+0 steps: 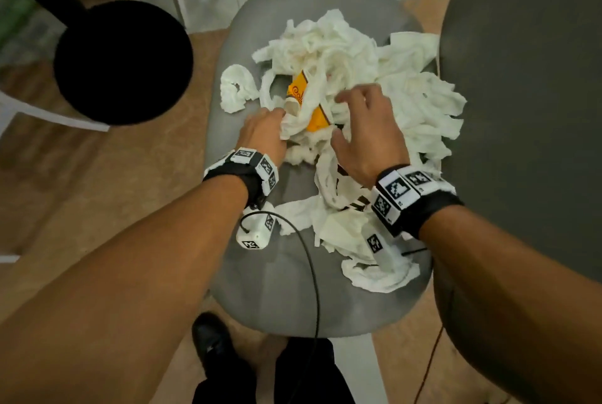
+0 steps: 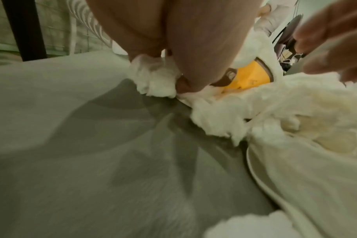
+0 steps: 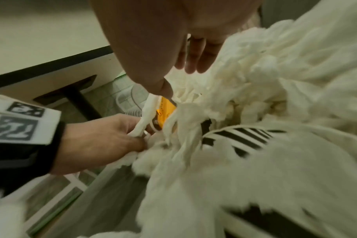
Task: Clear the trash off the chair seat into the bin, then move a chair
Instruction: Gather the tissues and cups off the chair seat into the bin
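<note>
A grey chair seat (image 1: 277, 286) carries a heap of crumpled white tissue (image 1: 345, 48) with a yellow printed packet (image 1: 300, 90) half buried in it. My left hand (image 1: 279, 117) grips a wad of tissue at the heap's left edge, beside the packet; in the left wrist view its fingers (image 2: 179, 67) curl into the tissue (image 2: 155, 80) by the packet (image 2: 249, 78). My right hand (image 1: 338, 118) is spread over the middle of the heap, fingers straight (image 3: 194, 58), holding nothing. A round black bin (image 1: 123, 61) stands on the floor left of the seat.
A dark grey rounded surface (image 1: 527, 94) sits close against the seat's right side. White chair legs (image 1: 49, 115) run past the bin. A black cable (image 1: 314, 273) hangs over the seat's front. A black-striped paper (image 3: 245, 136) lies in the near tissue. My shoe (image 1: 211, 338) stands below.
</note>
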### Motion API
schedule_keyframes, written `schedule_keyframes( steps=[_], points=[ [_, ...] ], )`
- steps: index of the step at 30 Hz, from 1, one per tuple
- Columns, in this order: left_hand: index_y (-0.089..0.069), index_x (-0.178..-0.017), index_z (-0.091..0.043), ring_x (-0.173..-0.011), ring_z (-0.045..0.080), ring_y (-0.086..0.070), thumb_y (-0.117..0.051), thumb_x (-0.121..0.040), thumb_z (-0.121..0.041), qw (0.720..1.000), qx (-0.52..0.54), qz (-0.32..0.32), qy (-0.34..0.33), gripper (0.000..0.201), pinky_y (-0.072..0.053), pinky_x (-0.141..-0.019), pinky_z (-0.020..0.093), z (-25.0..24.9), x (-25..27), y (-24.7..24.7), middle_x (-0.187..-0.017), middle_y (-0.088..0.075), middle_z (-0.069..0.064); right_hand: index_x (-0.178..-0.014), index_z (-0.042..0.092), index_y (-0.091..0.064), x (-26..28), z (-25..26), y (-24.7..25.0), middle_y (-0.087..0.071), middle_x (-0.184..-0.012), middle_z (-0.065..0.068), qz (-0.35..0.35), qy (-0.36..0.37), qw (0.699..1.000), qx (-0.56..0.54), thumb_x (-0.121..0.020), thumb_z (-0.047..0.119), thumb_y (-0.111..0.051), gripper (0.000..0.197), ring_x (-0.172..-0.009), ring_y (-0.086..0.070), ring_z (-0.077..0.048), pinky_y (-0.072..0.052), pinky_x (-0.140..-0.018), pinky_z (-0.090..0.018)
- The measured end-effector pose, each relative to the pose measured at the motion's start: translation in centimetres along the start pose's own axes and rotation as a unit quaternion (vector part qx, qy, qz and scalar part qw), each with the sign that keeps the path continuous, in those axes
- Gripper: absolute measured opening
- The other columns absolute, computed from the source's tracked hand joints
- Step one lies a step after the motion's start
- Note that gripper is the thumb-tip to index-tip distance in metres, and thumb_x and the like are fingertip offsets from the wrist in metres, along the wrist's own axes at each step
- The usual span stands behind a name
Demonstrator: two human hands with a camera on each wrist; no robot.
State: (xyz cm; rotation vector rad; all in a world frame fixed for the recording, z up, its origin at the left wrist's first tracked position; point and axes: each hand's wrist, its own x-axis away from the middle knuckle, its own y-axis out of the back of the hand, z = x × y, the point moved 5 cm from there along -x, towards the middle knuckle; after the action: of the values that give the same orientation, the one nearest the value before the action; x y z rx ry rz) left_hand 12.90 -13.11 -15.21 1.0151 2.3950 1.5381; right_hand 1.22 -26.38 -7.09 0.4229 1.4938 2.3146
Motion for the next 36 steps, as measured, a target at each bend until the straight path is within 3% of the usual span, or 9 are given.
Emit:
schedule_keyframes(
  steps=[6,9,12,15,17,23,25,28,36],
  points=[
    [-0.059,-0.086,-0.004,-0.093,0.038,-0.053,-0.049,-0.087,-0.013,1.000,0.021,0.000,0.016,0.013,-0.041,-0.072,0.038,3.3,3.7,-0.3,-0.097,-0.057,0.021,-0.153,0.038,-0.008,-3.5,2.8,-2.7,-0.013,-0.163,-0.004,0.155,0.088,0.978,0.108,-0.075,0.024,-0.072,0.102,-0.134,-0.038,-0.038,-0.046,-0.099,-0.050],
    [-0.058,-0.084,-0.001,-0.091,0.034,-0.052,-0.042,-0.082,-0.019,0.993,0.098,0.003,0.059,0.025,-0.043,-0.075,0.040,5.2,5.8,0.4,-0.094,-0.053,0.015,-0.151,0.040,-0.019,-3.3,5.0,-5.0,-0.036,-0.150,-0.010,0.251,0.151,0.942,0.163,-0.079,0.045,-0.070,0.088,-0.125,-0.046,-0.037,-0.044,-0.099,-0.049],
    [-0.062,-0.096,0.000,-0.099,0.031,-0.052,-0.042,-0.089,-0.022,0.979,0.177,-0.022,0.103,0.031,-0.044,-0.088,0.036,6.5,7.6,1.8,-0.107,-0.053,0.012,-0.140,0.030,-0.043,-2.5,7.9,-6.9,-0.057,-0.121,-0.009,0.275,0.200,0.917,0.206,-0.082,0.038,-0.066,0.063,-0.111,-0.056,-0.034,-0.044,-0.090,-0.043],
    [-0.054,-0.087,-0.014,-0.081,0.022,-0.054,-0.045,-0.095,-0.031,0.957,0.229,-0.049,0.169,0.020,-0.039,-0.068,0.033,7.8,9.1,3.5,-0.094,-0.055,0.003,-0.120,0.016,-0.053,-1.6,11.0,-7.7,-0.063,-0.105,-0.010,0.253,0.232,0.919,0.196,-0.086,0.038,-0.059,0.041,-0.096,-0.063,-0.034,-0.046,-0.076,-0.039],
    [-0.053,-0.088,-0.018,-0.076,0.017,-0.056,-0.044,-0.094,-0.041,0.929,0.299,-0.057,0.213,0.025,-0.042,-0.066,0.035,8.9,10.3,4.3,-0.084,-0.059,0.000,-0.112,0.011,-0.052,-0.8,12.8,-8.1,-0.064,-0.102,-0.011,0.246,0.228,0.925,0.176,-0.088,0.039,-0.056,0.037,-0.091,-0.063,-0.035,-0.042,-0.065,-0.035],
    [-0.068,-0.106,-0.013,-0.097,0.027,-0.066,-0.034,-0.080,-0.064,0.804,0.506,-0.077,0.304,0.066,-0.049,-0.097,0.049,13.3,14.0,5.7,-0.104,-0.071,0.009,-0.105,0.012,-0.052,2.4,18.9,-9.5,-0.064,-0.099,-0.009,0.240,0.198,0.947,0.079,-0.086,0.038,-0.054,0.032,-0.089,-0.062,-0.034,-0.042,-0.065,-0.034],
    [-0.068,-0.115,-0.012,-0.094,0.022,-0.065,-0.038,-0.082,-0.065,0.798,0.513,-0.071,0.308,0.069,-0.052,-0.092,0.043,14.5,15.4,6.5,-0.103,-0.070,0.002,-0.109,0.012,-0.052,3.5,20.8,-10.7,-0.063,-0.102,-0.009,0.246,0.187,0.949,0.059,-0.086,0.037,-0.054,0.033,-0.092,-0.062,-0.034,-0.045,-0.069,-0.036],
    [-0.071,-0.088,-0.016,-0.065,0.022,-0.062,-0.055,-0.078,-0.050,0.773,0.535,-0.050,0.336,0.039,-0.048,-0.061,0.030,17.6,17.9,7.2,-0.072,-0.066,0.003,-0.112,0.012,-0.053,5.6,23.5,-13.3,-0.061,-0.106,-0.009,0.265,0.180,0.946,0.048,-0.088,0.034,-0.055,0.032,-0.098,-0.061,-0.032,-0.048,-0.074,-0.039],
    [-0.070,-0.072,-0.014,-0.071,0.031,-0.062,-0.064,-0.058,-0.042,0.779,0.493,-0.072,0.381,0.031,-0.049,-0.072,0.045,26.2,23.9,7.2,-0.074,-0.067,0.013,-0.115,0.010,-0.057,11.0,29.1,-20.4,-0.062,-0.105,-0.014,0.299,0.187,0.936,-0.011,-0.085,0.031,-0.063,0.036,-0.097,-0.061,-0.034,-0.045,-0.076,-0.035]
  ],
)
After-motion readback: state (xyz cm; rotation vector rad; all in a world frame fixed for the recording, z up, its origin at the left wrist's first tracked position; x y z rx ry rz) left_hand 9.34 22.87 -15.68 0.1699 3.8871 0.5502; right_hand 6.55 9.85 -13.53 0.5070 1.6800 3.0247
